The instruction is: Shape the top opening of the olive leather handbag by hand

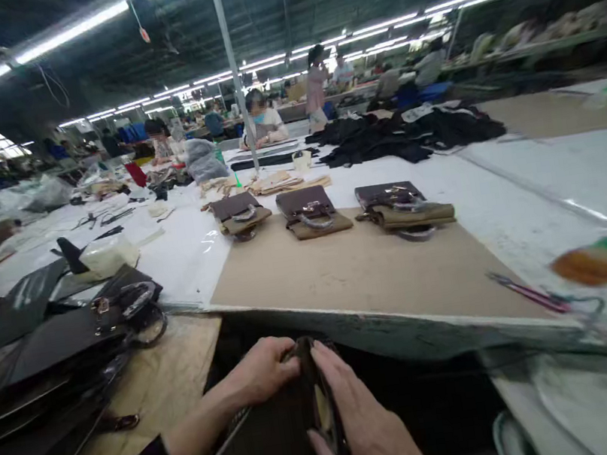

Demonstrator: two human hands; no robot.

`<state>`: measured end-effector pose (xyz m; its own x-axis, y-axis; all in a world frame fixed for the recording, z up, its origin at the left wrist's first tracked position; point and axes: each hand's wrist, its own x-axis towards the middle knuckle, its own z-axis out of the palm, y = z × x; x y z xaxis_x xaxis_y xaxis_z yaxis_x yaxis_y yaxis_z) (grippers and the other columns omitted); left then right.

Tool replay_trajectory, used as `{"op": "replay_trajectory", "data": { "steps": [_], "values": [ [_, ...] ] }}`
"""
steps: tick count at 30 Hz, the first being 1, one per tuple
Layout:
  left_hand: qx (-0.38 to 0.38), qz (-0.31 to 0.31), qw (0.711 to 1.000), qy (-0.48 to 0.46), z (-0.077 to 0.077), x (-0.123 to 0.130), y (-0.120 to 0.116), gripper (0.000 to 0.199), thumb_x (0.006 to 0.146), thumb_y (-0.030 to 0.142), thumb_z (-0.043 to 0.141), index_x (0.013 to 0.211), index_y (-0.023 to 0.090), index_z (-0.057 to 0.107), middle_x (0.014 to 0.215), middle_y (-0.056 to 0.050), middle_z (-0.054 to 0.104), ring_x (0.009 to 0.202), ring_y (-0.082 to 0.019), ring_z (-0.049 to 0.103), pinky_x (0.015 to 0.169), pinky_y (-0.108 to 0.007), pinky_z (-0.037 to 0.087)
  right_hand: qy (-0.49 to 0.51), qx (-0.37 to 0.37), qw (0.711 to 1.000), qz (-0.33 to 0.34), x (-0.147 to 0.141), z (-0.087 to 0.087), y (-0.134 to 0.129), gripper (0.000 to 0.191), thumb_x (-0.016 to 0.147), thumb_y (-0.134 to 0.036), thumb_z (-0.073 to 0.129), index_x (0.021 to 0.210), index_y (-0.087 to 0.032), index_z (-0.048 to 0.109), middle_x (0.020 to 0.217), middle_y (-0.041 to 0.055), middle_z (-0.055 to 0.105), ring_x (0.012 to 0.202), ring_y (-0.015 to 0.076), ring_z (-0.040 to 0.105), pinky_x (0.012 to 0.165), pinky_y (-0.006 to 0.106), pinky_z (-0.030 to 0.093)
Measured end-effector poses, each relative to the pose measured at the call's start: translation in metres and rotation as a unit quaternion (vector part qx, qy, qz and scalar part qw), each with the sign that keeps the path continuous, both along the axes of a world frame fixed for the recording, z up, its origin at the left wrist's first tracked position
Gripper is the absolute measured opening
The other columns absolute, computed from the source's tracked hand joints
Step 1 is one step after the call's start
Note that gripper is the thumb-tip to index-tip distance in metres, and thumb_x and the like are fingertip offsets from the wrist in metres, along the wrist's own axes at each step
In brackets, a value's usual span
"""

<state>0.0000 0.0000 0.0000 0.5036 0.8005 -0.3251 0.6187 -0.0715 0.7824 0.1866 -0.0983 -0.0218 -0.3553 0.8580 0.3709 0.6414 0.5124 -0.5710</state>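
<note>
A dark brown handbag (278,440) rests low in front of me, below the table's front edge. My left hand (265,370) grips the bag's upper edge between thumb and fingers. Along the other side of that edge lies my right hand (359,413), its fingers on the outside and its thumb bent round nearer to me. Between the hands the bag's edge is parted, and a pale strip shows inside. The lower part of the bag is dark and partly cut off by the frame.
Three folded brown bags (312,211) lie in a row on a brown sheet (311,276) on the white table. Stacked dark bags (69,338) stand at left. Pliers (530,292) and a brush (594,264) lie at right. Black material (381,136) is heaped behind; several people work beyond.
</note>
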Motion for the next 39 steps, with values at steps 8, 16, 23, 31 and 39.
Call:
{"op": "replay_trajectory", "data": {
  "steps": [8, 16, 23, 31, 39],
  "values": [
    [-0.042, -0.200, 0.977, 0.065, 0.076, -0.055, 0.003, 0.010, 0.082, 0.022, 0.055, 0.079, 0.016, 0.063, 0.062, 0.006, 0.041, 0.056, -0.006, 0.035, 0.049, -0.020, 0.026, 0.255, -0.387, 0.879, 0.113, 0.081, 0.040, 0.025, 0.078, 0.083, -0.022, 0.067, 0.144, -0.025, 0.019, 0.119, 0.0075, 0.055, 0.107, 0.0177, 0.059, 0.101, 0.037, 0.046],
    [-0.113, -0.174, 0.978, -0.025, 0.021, -0.065, 0.005, 0.010, 0.077, 0.026, 0.068, 0.080, 0.017, 0.069, 0.084, 0.002, 0.059, 0.085, -0.012, 0.054, 0.075, -0.020, 0.040, 0.280, -0.408, 0.857, 0.146, 0.075, -0.019, 0.064, 0.029, 0.092, -0.018, 0.057, 0.116, -0.021, 0.041, 0.115, 0.0054, 0.055, 0.109, 0.0173, 0.056, 0.091, 0.031, 0.045],
    [-0.246, 0.005, 0.968, -0.055, -0.004, -0.073, 0.002, 0.022, 0.080, 0.027, 0.063, 0.095, 0.015, 0.074, 0.082, -0.001, 0.067, 0.071, -0.012, 0.055, 0.066, -0.023, 0.042, 0.156, -0.293, 0.937, 0.111, 0.067, -0.013, 0.077, 0.017, 0.087, -0.016, 0.066, 0.102, -0.021, 0.059, 0.104, 0.0002, 0.060, 0.099, 0.0149, 0.056, 0.090, 0.028, 0.045],
    [-0.244, 0.018, 0.967, -0.077, -0.005, -0.074, 0.005, 0.022, 0.078, 0.028, 0.067, 0.093, 0.014, 0.074, 0.080, -0.001, 0.066, 0.071, -0.011, 0.053, 0.065, -0.022, 0.041, 0.085, -0.250, 0.955, 0.133, 0.063, -0.010, 0.086, 0.009, 0.090, -0.023, 0.067, 0.099, -0.024, 0.066, 0.107, -0.0019, 0.059, 0.100, 0.0113, 0.056, 0.088, 0.023, 0.044],
    [-0.221, 0.006, 0.974, -0.048, -0.006, -0.074, 0.008, 0.018, 0.077, 0.028, 0.069, 0.086, 0.014, 0.073, 0.074, 0.001, 0.063, 0.067, -0.010, 0.051, 0.060, -0.020, 0.039, -0.018, -0.192, 0.969, 0.158, 0.066, -0.005, 0.089, 0.005, 0.091, -0.024, 0.066, 0.095, -0.024, 0.069, 0.099, -0.0015, 0.060, 0.090, 0.0112, 0.057, 0.078, 0.023, 0.043]
  ]
}}
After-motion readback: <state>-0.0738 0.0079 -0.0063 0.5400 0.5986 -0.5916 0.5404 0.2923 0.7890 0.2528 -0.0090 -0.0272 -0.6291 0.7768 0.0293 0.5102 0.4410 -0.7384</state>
